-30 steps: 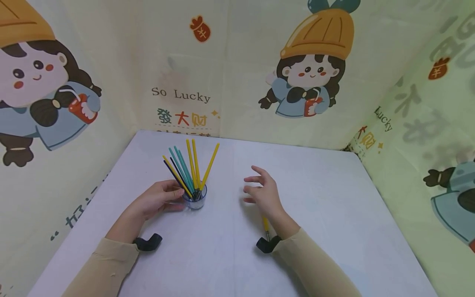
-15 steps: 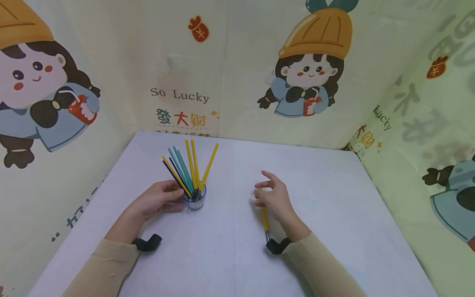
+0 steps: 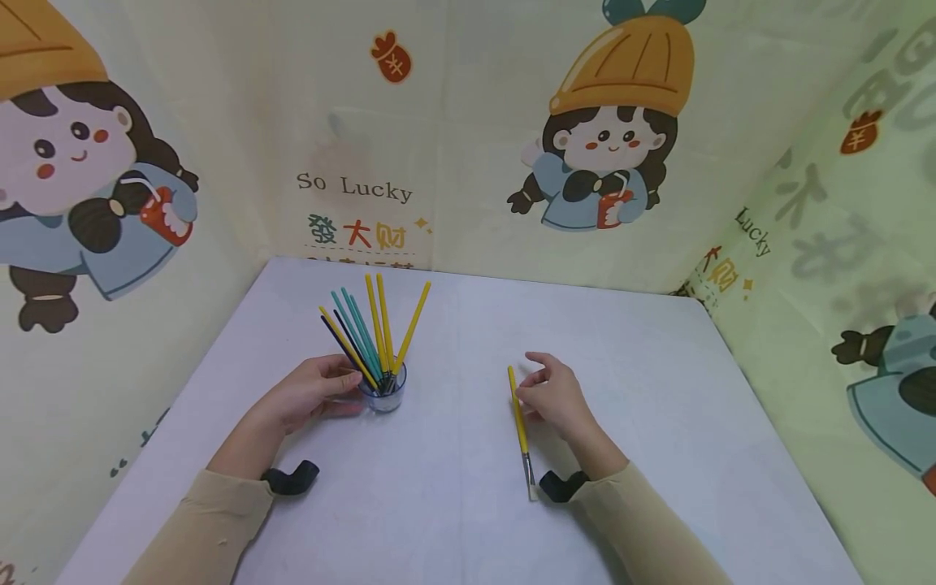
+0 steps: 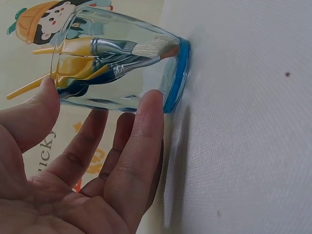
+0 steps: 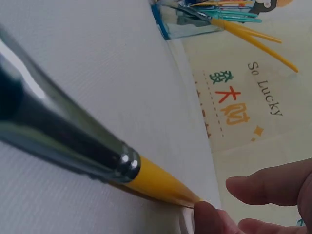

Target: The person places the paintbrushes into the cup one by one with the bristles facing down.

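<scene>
On the table's left half stands a clear glass cup (image 3: 383, 400) with a blue base, holding several paintbrushes (image 3: 369, 341) with yellow, teal and dark handles. My left hand (image 3: 314, 394) rests its fingers and thumb against the cup's left side, loosely bent and not wrapped round it; in the left wrist view the thumb is at the rim. A single yellow-handled paintbrush (image 3: 519, 422) lies on the table with pale bristles toward me. My right hand (image 3: 557, 398) is at its handle, one fingertip (image 5: 207, 217) against it, the other fingers apart.
The white table (image 3: 439, 520) has a cloth backdrop (image 3: 468, 146) with printed cartoon figures behind it and on both sides. A black wrist-worn device (image 3: 292, 478) sits at the left wrist, and another black device (image 3: 563, 487) at the right, beside the loose brush's bristles.
My right hand has moved right and down toward the lying paintbrush, uncovering more of it. The left hand, the cup and its brushes keep their places.
</scene>
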`<state>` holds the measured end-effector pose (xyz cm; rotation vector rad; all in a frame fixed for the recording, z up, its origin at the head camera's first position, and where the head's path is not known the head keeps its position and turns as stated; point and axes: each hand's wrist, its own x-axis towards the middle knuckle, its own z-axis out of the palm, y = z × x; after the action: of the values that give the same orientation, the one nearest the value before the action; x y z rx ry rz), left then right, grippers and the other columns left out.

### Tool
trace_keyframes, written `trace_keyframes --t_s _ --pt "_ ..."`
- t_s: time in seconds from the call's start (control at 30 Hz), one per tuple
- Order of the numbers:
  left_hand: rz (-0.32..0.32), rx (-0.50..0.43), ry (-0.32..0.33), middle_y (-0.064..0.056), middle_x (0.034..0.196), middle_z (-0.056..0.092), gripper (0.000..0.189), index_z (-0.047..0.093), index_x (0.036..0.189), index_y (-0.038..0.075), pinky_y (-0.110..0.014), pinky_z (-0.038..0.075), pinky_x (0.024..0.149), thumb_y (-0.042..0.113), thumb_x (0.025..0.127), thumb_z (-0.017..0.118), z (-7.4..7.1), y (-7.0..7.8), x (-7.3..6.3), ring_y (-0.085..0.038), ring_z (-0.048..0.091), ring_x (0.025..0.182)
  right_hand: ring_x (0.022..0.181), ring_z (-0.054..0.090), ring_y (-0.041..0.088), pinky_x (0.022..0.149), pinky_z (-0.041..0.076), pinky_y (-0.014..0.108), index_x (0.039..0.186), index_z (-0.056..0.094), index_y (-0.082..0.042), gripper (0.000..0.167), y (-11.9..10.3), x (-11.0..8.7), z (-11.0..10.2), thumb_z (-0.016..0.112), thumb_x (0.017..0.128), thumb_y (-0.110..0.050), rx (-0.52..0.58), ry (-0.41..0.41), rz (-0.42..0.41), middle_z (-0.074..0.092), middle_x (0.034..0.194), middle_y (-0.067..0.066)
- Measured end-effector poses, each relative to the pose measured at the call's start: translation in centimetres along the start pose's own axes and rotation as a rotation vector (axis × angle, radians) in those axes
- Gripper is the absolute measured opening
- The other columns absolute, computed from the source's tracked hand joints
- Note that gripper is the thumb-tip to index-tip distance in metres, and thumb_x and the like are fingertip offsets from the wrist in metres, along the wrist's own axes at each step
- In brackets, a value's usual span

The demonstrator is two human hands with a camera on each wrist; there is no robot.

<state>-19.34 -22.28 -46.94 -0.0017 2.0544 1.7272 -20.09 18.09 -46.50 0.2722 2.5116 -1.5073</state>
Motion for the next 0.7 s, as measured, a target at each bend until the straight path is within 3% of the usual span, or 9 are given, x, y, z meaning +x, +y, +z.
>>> trace_keyframes --t_s 0.37,0.7 --pt "-0.006 -0.001 0.005 -0.02 0.141 0.067 0.056 0.054 0.151 -0.001 -0.043 0.066 0.099 0.027 0.106 0.071 0.02 0.08 -0.06 -0.023 0.068 0.116 0.068 0.067 0.02 0.063 0.064 0.028 0.153 0.055 -0.013 0.071 0.65 0.14 -0.06 0.083 0.088 -0.006 -0.106 -0.048 0.019 0.067 0.096 0.01" --pt "0.005 -0.017 -0.007 -0.02 0.137 0.068 0.053 0.055 0.149 -0.002 -0.044 0.066 0.098 0.025 0.107 0.07 -0.1 -0.06 -0.01 -0.024 0.068 0.114 0.061 0.065 0.017 0.059 0.051 0.026 0.15 0.058 -0.011 0.076 -0.17 0.19 0.64 0.092 0.082 -0.019 -0.376 -0.041 -0.013 0.069 0.088 0.005"
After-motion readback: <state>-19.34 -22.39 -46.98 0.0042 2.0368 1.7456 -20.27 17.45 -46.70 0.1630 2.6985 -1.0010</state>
